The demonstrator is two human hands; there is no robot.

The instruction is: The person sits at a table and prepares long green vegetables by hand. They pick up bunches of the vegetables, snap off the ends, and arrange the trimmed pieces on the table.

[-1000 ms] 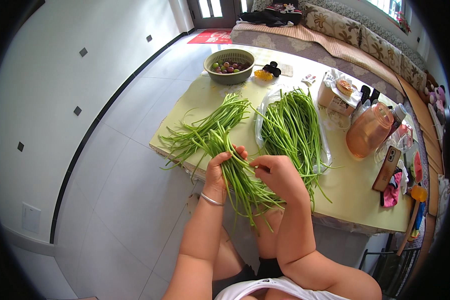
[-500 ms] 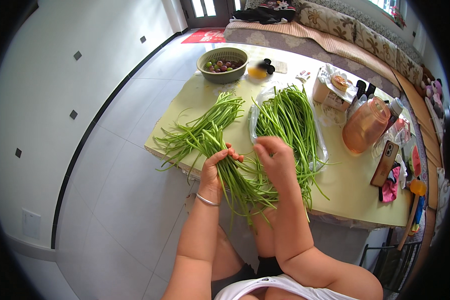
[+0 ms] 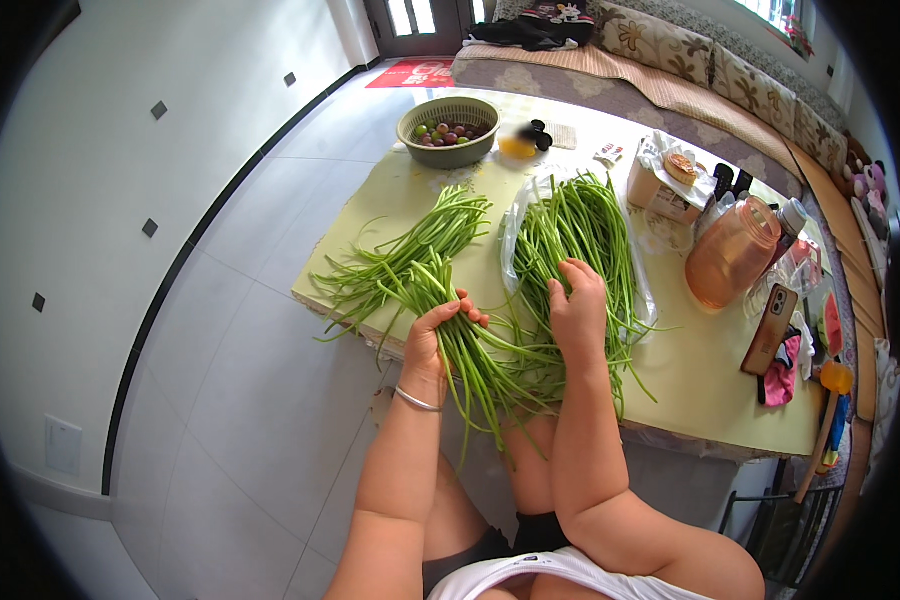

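Observation:
My left hand (image 3: 438, 335) is closed around a bunch of long, thin green vegetable stems (image 3: 470, 375), holding it over the table's near edge. The loose ends hang down above my knees. Over the larger pile of stems (image 3: 590, 225), which lies on a clear plastic bag (image 3: 511, 245), is my right hand (image 3: 578, 310). Its fingers are bent, with the thumb apart from them, and I see no stem between them. A smaller heap of stems (image 3: 435, 235) lies on the table to the left, just beyond the held bunch.
On the pale yellow table (image 3: 710, 400) stand a green colander (image 3: 450, 155) of grapes, a tissue box (image 3: 660, 190) and a pinkish jug (image 3: 730, 250). A phone (image 3: 770, 330) leans at the right near a pink cloth (image 3: 780, 370). A sofa (image 3: 650, 90) runs behind.
My right hand has moved right, from beside the held bunch to over the larger pile, and its thumb and fingers now show. My left hand keeps its hold with little movement.

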